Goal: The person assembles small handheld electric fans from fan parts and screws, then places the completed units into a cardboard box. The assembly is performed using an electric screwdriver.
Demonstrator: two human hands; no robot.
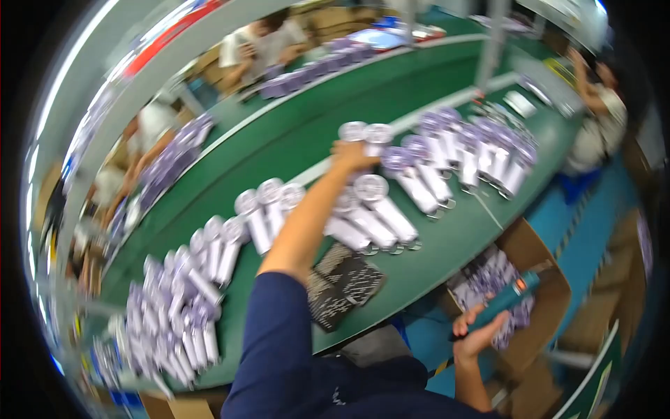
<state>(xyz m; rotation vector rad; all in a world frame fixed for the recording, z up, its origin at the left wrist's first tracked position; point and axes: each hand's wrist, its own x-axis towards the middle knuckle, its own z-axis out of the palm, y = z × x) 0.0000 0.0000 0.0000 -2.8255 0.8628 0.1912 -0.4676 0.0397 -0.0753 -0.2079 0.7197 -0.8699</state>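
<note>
Fans [377, 134] at left hand [354, 156], grip unclear | right hand [480, 339] holding teal tool [505, 300] | likely light, slick; take by handles [394, 221]

Handheld fans [393, 218] on table [443, 241]

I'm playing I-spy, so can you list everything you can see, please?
Fan-shaped gadgets: many, white and lilac, along the near worktop
Near worktop: one, green, under the gadgets
Patterned tray: one or two, dark, right of the sleeve
Open cardboard box: one, brown, lower right
Loose pieces: many, lilac, inside that box
Floor: one, blue, right
Co-workers: at least three, pale tops, across and far right
Handheld tool: one, teal, right hand
Sleeve: one, navy, left arm
Left hand: one, bare, among gadgets
Right hand: one, bare, around tool
</note>
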